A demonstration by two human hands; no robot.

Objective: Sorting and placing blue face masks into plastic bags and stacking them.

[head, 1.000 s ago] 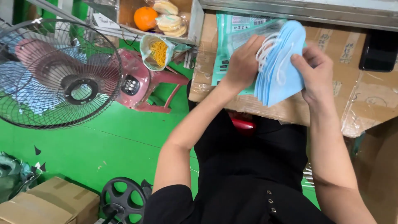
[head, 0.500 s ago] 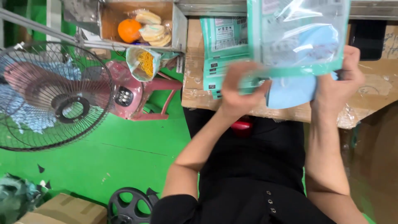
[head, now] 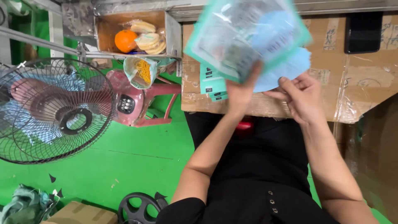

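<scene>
left hand (head: pixel 239 89): clear teal-edged pouch (head: pixel 244 35) gripped | right hand (head: pixel 302 97): blue masks (head: pixel 286 68) pinched, half inside pouch

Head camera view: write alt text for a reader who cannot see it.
Seen from above, the person's left hand holds a clear, teal-edged plastic pouch while the right hand pinches a stack of light blue face masks behind it, over a cardboard-covered table. To the left, a pink floor fan stands on a green floor.
</scene>
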